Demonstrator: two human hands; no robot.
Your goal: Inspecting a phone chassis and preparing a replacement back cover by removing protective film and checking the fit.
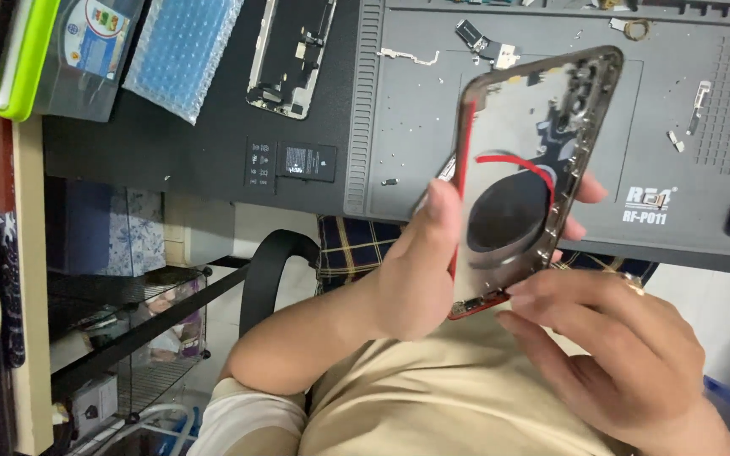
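Two hands' fingers (433, 211) around phone housing (525, 169)

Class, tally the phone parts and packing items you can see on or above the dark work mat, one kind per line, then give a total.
Red-edged phone rear housing, held up in both hands: 1
Stripped phone frame lying flat: 1
Black rectangular phone battery: 1
Blue bubble-wrap sheet: 1
Total: 4
The small loose metal bits on the grey repair mat are too tiny to count.
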